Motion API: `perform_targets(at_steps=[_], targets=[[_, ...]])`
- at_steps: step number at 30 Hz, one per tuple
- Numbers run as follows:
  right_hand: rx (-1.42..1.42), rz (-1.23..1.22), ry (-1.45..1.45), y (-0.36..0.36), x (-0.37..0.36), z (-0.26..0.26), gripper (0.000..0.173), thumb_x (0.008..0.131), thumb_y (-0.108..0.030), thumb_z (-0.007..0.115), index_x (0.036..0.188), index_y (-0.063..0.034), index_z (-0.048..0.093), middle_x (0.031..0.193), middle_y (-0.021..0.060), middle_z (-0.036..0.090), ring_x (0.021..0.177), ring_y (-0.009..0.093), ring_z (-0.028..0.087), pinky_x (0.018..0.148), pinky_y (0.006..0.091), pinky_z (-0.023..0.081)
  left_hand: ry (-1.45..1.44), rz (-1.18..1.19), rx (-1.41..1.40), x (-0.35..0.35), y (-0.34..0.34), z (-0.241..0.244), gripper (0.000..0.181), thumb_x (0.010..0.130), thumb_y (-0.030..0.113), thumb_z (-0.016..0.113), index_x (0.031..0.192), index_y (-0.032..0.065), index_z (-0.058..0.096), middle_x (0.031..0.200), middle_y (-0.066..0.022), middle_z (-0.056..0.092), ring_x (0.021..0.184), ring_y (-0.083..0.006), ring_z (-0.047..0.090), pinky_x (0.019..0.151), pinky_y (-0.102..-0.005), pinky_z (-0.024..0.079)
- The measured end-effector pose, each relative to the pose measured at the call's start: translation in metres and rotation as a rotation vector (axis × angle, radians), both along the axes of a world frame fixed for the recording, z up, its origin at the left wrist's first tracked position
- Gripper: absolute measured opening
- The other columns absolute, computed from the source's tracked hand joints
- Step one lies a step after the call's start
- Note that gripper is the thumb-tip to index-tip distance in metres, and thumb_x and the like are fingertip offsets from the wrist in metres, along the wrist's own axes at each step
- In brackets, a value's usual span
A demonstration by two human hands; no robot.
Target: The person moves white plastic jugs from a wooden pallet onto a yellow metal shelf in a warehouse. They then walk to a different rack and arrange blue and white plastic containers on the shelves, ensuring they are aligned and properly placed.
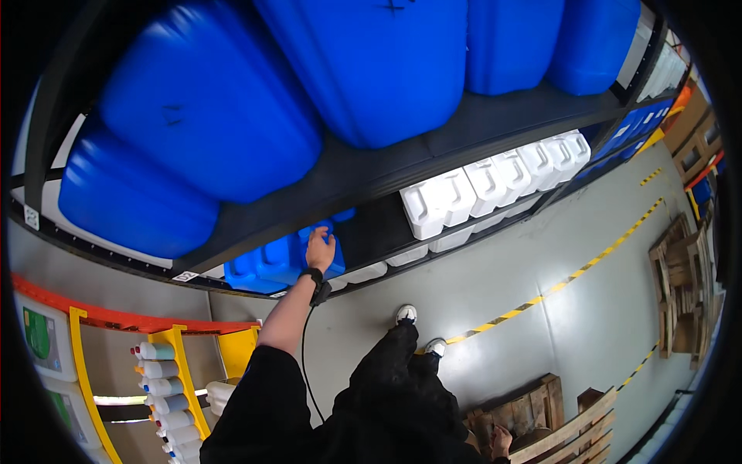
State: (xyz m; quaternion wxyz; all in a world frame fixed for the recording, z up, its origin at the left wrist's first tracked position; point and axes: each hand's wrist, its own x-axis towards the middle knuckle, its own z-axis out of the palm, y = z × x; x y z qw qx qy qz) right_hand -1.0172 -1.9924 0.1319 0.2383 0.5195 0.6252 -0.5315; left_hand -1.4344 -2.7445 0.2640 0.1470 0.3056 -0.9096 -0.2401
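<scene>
My left hand (pixel 320 250) reaches into the lower shelf of a black rack, over the front blue plastic jerrycan (pixel 335 264). Its fingers are bent near the jerrycan's top; whether they grip it cannot be made out. More blue jerrycans (pixel 272 259) stand to the left of that one, side by side. At the bottom of the view, my right hand (pixel 500 441) hangs low with its fingers curled, over wooden pallets (pixel 516 412). I cannot tell whether anything is in it.
Large blue canisters (pixel 382 75) fill the shelf above. White jerrycans (pixel 493 180) line the lower shelf at right, with a dark shelf surface (pixel 374 232) between. Several capped bottles (pixel 168 400) stand at lower left by a red beam (pixel 133 316). Striped tape (pixel 522 307) crosses the floor.
</scene>
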Motion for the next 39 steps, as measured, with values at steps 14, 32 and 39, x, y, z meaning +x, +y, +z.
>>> perform_targets(at_steps=[14,32,39], targets=[[0.18,-0.09,0.14,-0.076,-0.031,0.075,0.033,0.085,-0.018,0.067,0.113,0.0001,0.065,0.072,0.0038,0.064,0.054,0.012,0.056,0.046,0.0244,0.042,-0.244,-0.102,-0.218,-0.112,-0.101,-0.052,0.031,0.087,0.027,0.07,0.103,0.0013,0.066,0.097,-0.0103,0.068,0.085,-0.0215,0.066,0.072,-0.0355,0.054],[0.087,0.085,0.1,-0.078,-0.098,0.066,0.03,0.088,-0.016,0.063,0.112,0.0001,0.065,0.071,0.0033,0.062,0.055,0.011,0.054,0.045,0.0231,0.039,0.146,0.007,0.651,0.01,0.019,-0.044,0.035,0.079,0.033,0.081,0.087,0.0023,0.066,0.088,-0.0066,0.06,0.059,-0.0137,0.064,0.049,-0.0275,0.051],[-0.037,0.062,0.214,-0.07,-0.115,0.04,0.026,0.083,-0.006,0.06,0.106,0.0057,0.065,0.066,0.0027,0.059,0.052,0.008,0.05,0.044,0.0225,0.034,0.081,0.029,0.392,0.032,0.018,-0.066,0.041,0.075,0.037,0.082,0.092,0.0033,0.066,0.09,-0.0117,0.062,0.076,-0.0265,0.066,0.07,-0.0374,0.052]])
